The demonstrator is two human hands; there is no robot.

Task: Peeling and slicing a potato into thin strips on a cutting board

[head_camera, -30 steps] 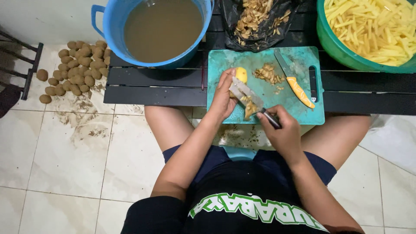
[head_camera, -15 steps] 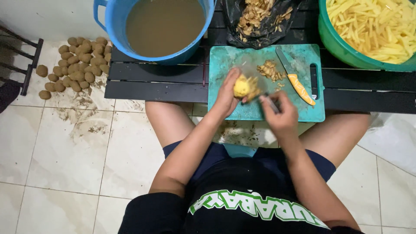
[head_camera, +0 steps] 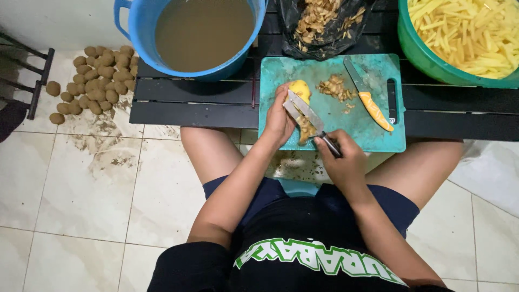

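Observation:
My left hand (head_camera: 278,119) grips a partly peeled yellow potato (head_camera: 300,89) over the teal cutting board (head_camera: 378,135). My right hand (head_camera: 341,162) holds a metal peeler (head_camera: 305,113) by its dark handle, its blade laid against the potato's near side. A strip of brown peel hangs under the blade. A small heap of peelings (head_camera: 334,86) lies on the board beside an orange-handled knife (head_camera: 367,97).
A blue bucket of murky water (head_camera: 203,32) and a black bag of peelings (head_camera: 324,24) stand on the black slatted bench (head_camera: 189,105). A green basin of cut potato sticks (head_camera: 465,38) is at the right. Several unpeeled potatoes (head_camera: 94,84) lie on the tiled floor, left.
The peeler swung up over the potato half a second ago, then drew back toward me along its side; my right hand moved down and closer to my body.

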